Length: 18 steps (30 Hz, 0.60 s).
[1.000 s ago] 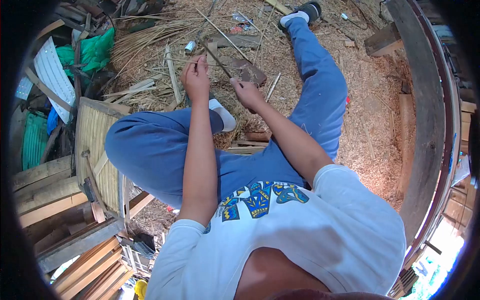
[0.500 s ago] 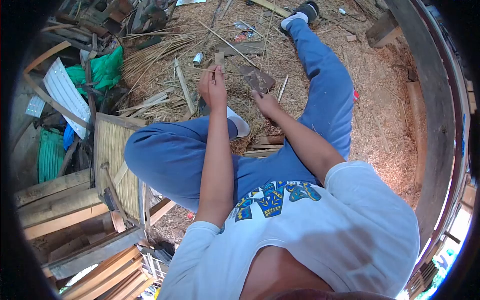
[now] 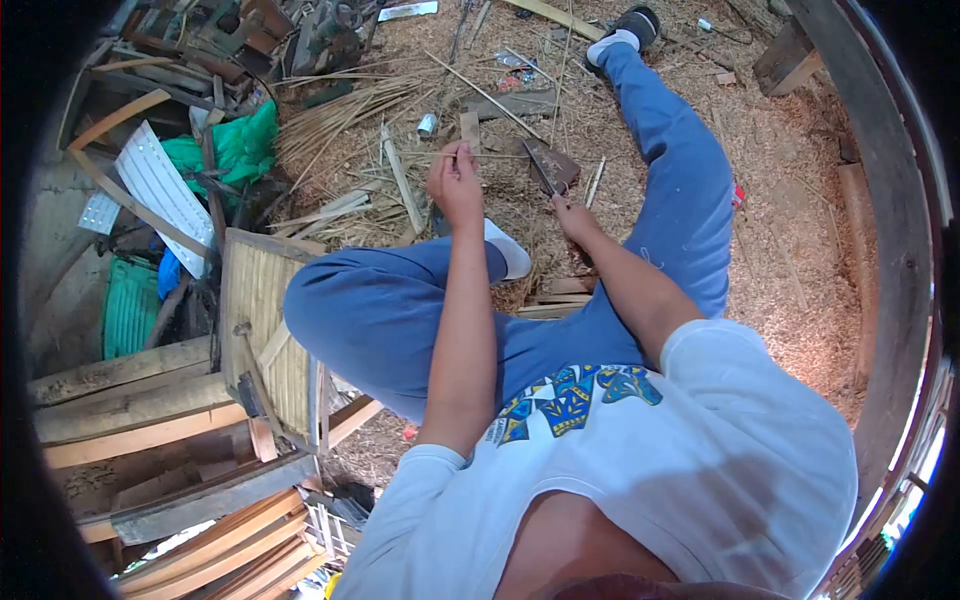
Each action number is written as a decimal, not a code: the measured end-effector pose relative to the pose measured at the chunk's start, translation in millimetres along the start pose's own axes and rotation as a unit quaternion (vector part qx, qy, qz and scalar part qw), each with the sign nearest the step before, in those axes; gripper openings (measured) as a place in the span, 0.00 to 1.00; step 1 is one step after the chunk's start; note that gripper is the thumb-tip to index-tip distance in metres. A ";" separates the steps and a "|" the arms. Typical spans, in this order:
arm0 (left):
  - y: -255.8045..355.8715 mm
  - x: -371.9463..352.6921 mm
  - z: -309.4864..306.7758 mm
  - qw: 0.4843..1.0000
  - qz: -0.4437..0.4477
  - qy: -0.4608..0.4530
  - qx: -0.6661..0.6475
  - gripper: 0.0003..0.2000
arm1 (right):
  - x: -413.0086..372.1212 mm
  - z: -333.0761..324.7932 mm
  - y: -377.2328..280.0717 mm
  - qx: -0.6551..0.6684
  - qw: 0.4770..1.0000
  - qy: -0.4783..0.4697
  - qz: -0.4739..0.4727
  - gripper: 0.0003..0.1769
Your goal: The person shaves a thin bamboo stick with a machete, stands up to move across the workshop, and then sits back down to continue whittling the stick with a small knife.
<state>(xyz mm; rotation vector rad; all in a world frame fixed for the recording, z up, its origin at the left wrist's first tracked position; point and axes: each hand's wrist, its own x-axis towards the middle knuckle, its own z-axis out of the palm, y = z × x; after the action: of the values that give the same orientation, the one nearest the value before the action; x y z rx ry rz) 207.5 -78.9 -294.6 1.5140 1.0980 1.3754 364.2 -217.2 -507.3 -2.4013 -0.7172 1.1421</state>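
My left hand (image 3: 456, 188) is closed, thumb and fingers pinching a thin bamboo strip (image 3: 498, 156) that runs sideways toward the knife. My right hand (image 3: 575, 217) is wrapped round the handle of a knife (image 3: 540, 168), whose dark blade points forward and slightly left, seen nearly edge-on. The strip's right end reaches close to the blade's tip. Behind the blade shows a flat brown piece (image 3: 563, 168), partly covered by it. Both hands are in front of my bent left leg (image 3: 380, 300) and stretched right leg (image 3: 680, 190).
Shavings and a pile of thin strips (image 3: 350, 112) cover the ground ahead. A can (image 3: 427, 125) lies beyond my left hand. On the left stand a wooden stool-like panel (image 3: 265, 290) with a hammer (image 3: 255, 370), green sheeting (image 3: 240, 145) and stacked planks (image 3: 140, 430).
The view has shifted, moving everything rightward. The knife has turned from showing its broad side to nearly edge-on. My left hand still pinches the strip.
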 end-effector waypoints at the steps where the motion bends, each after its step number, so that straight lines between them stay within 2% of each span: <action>1: -1.9 0.9 0.7 1.000 0.009 0.000 0.018 0.08 | -5.8 -0.6 -11.2 0.029 1.000 0.000 -0.005 0.49; 2: -4.5 0.4 3.0 0.999 0.015 0.000 0.035 0.08 | -11.4 -3.4 -19.6 0.055 0.998 0.000 -0.010 0.48; 3: -6.2 0.4 5.0 0.999 0.013 0.006 0.037 0.08 | -43.2 -28.2 -50.0 0.075 0.996 -0.038 0.005 0.45; 6: -8.7 3.8 3.5 0.998 0.003 0.027 0.050 0.08 | -71.1 -47.4 -93.7 0.098 0.985 -0.077 -0.119 0.42; 9: -8.7 0.9 3.8 0.997 -0.049 0.059 -0.012 0.08 | -90.9 -48.4 -117.8 0.077 0.945 0.020 -0.316 0.41; 12: -13.3 1.3 0.5 0.997 -0.036 0.056 0.031 0.09 | -88.9 -38.9 -104.3 0.052 0.980 -0.001 -0.192 0.45; 15: -21.4 3.2 -5.5 0.994 -0.091 0.042 -0.031 0.10 | -19.1 1.2 -33.3 0.022 0.999 0.037 0.028 0.44; 18: 0.8 -0.4 5.8 0.993 -0.090 0.053 -0.052 0.09 | -36.4 -32.0 -30.6 -0.010 1.000 0.003 0.006 0.52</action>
<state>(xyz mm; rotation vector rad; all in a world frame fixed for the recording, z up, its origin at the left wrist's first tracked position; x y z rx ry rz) 213.3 -79.5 -294.5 1.2477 1.1785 1.3767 361.5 -218.4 -450.0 -2.4283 -0.7169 1.1367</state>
